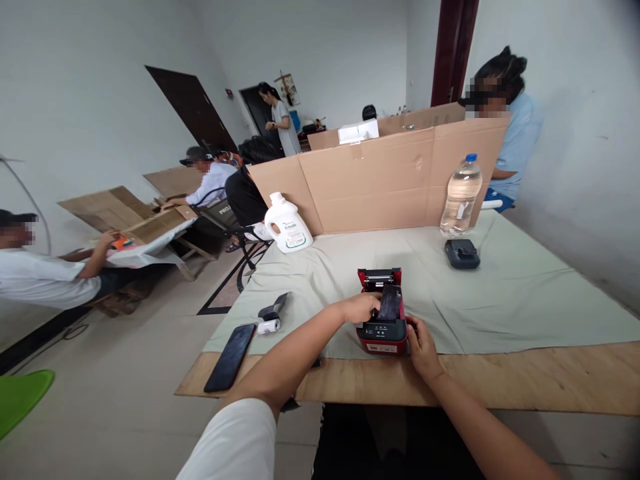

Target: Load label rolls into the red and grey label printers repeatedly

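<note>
A small red and black label printer (383, 331) stands near the front edge of the table, its lid tipped open at the back. My left hand (361, 308) rests on the printer's top left, fingers curled at the open paper bay beside a dark part. On the printer's right front corner, my right hand (421, 347) grips and steadies the body. Whether the left fingers hold anything is hidden.
A grey cloth (500, 293) covers the wooden table (550, 380). A black phone (230, 357) and a small white roll with a black piece (270, 319) lie at left. A white jug (287, 225), a water bottle (461, 197), a black device (463, 254) and a cardboard divider (380, 177) stand behind. Other people sit nearby.
</note>
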Demonstrator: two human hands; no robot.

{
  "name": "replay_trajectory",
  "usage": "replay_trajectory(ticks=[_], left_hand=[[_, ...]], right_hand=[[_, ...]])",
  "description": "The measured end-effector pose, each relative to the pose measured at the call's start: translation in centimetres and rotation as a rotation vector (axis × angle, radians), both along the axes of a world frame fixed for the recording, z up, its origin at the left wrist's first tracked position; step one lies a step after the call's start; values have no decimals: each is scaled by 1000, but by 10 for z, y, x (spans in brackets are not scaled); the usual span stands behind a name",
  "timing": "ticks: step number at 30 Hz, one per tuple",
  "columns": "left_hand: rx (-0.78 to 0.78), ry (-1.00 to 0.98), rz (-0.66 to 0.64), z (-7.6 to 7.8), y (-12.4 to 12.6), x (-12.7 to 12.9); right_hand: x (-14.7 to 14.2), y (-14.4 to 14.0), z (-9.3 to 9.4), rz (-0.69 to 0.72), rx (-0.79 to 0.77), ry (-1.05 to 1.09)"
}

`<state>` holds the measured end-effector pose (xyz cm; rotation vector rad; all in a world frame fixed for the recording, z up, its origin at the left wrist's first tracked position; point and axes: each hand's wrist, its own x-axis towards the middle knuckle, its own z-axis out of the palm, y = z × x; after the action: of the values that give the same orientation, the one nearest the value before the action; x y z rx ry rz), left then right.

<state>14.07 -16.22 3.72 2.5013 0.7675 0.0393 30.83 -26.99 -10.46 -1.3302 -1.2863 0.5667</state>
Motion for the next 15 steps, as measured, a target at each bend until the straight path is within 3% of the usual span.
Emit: replay_trajectory(ticks=[10, 15], left_hand=[[-116, 217, -50, 7, 9, 8], [-145, 58, -54, -1, 9, 5]], right_hand=[[1, 0, -1, 9, 13, -22], [1, 0, -2, 9, 13, -29]])
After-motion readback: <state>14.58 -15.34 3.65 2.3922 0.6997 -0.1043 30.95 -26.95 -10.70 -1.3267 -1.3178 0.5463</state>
